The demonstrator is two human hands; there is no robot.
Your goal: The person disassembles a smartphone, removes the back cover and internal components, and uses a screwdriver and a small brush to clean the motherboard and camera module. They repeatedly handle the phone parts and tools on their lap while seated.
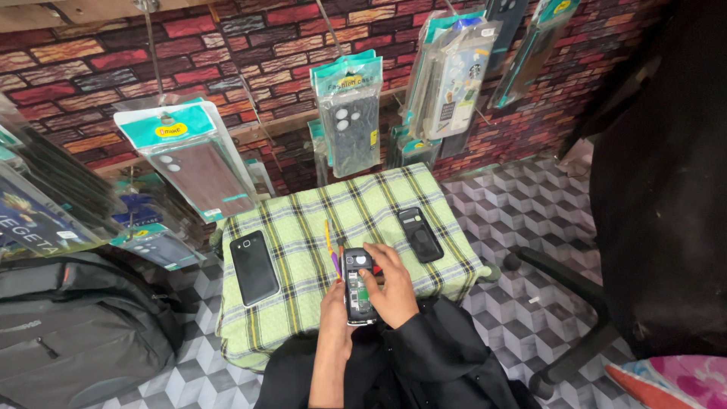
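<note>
**Opened handset held over the counter: back off, internals exposed**

The left hand [335, 307] grips a small bar-type phone [359, 286] from below and along its left edge, fingers closed around the body. The right hand [391, 286] lies over the phone's right side, fingers curled onto it, with the fingertips near the upper part of the open back. Whether the right hand pinches a small part cannot be told at this size.

The phone faces upward with its rear open: a green circuit area and metal fittings show where a battery would normally sit. It is held just above the near edge of the counter [303, 303], which is covered by a green plaid cloth.

Judged state of the work: the back appears already removed and the bay appears empty; refitting and closing are not yet done.

Beside the left hand lie slim tools [331, 246], one yellow, one purple. Further left lies a black smartphone [254, 266], back up. To the right lies a second small dark phone [419, 233]. Packaged phone cases [349, 113] hang against the brick-pattern wall behind. A grey backpack [76, 326] sits on the floor at left.
</note>
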